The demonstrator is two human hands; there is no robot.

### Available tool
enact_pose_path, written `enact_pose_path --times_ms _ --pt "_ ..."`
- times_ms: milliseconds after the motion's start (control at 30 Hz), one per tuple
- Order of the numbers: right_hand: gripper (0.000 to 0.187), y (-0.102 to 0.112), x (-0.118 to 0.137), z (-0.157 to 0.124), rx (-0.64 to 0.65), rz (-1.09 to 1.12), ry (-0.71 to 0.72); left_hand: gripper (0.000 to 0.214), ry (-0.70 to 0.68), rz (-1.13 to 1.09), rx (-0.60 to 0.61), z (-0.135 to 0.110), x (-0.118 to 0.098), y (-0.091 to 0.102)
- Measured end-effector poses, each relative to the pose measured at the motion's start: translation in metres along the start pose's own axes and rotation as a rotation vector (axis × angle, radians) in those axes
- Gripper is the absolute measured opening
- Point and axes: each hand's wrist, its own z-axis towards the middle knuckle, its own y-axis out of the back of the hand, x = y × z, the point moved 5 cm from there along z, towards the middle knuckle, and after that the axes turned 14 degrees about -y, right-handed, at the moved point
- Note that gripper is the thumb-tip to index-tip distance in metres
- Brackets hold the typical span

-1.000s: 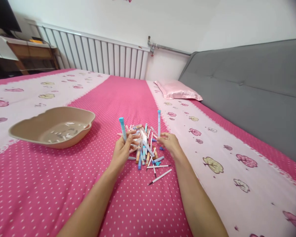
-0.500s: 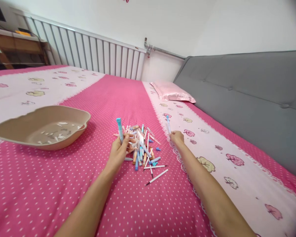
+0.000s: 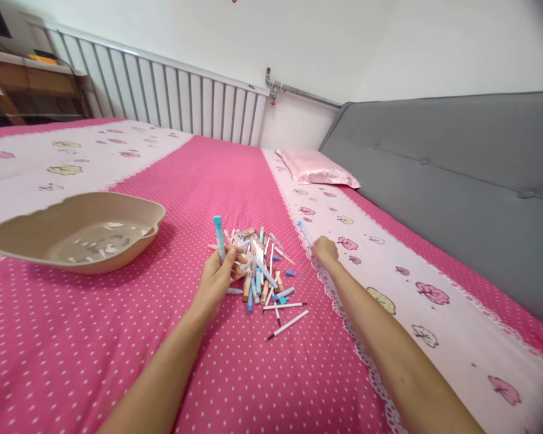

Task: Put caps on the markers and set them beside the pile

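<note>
Upright in my left hand (image 3: 218, 270) is a marker pen (image 3: 219, 234) with a bright blue end, gripped between thumb and fingers at the left edge of a pile. My right hand (image 3: 324, 249) is closed around a pale marker barrel (image 3: 304, 232) with a light blue end, tilted up to the left. It stands right of the pile, apart from it. Between my hands lies the heap of marker parts (image 3: 259, 274) in blue, orange, pink and white. Several thin white refill sticks with dark tips (image 3: 288, 325) lie at its near side. A small blue cap (image 3: 290, 273) rests on the right.
A beige basin (image 3: 117, 256) with small white pieces inside sits on the left of the pink dotted bedspread (image 3: 235, 386). A pink pillow (image 3: 317, 167) lies farther back, against the grey padded headboard (image 3: 457, 163). White railings (image 3: 163, 84) and a pipe (image 3: 298, 93) line the far wall.
The marker in my right hand has tipped further over to the left, and the hand has turned slightly. My left hand and its marker have hardly moved.
</note>
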Motion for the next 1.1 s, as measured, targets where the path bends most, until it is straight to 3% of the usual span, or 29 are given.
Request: enact_pose_path --times_ms 367,733,1100 --pt "0.025 0.003 0.000 -0.002 -0.064 -0.013 0.010 0.044 -0.007 0.021 0.008 0.002 0.005 0.001" --pt "0.026 -0.007 -0.002 -0.007 -0.091 -0.004 -0.013 0.048 0.001 0.030 0.011 0.004 0.008 0.002" --pt "0.027 0.002 -0.010 -0.016 -0.125 -0.015 -0.003 0.048 0.005 0.051 0.009 0.002 0.007 0.002"
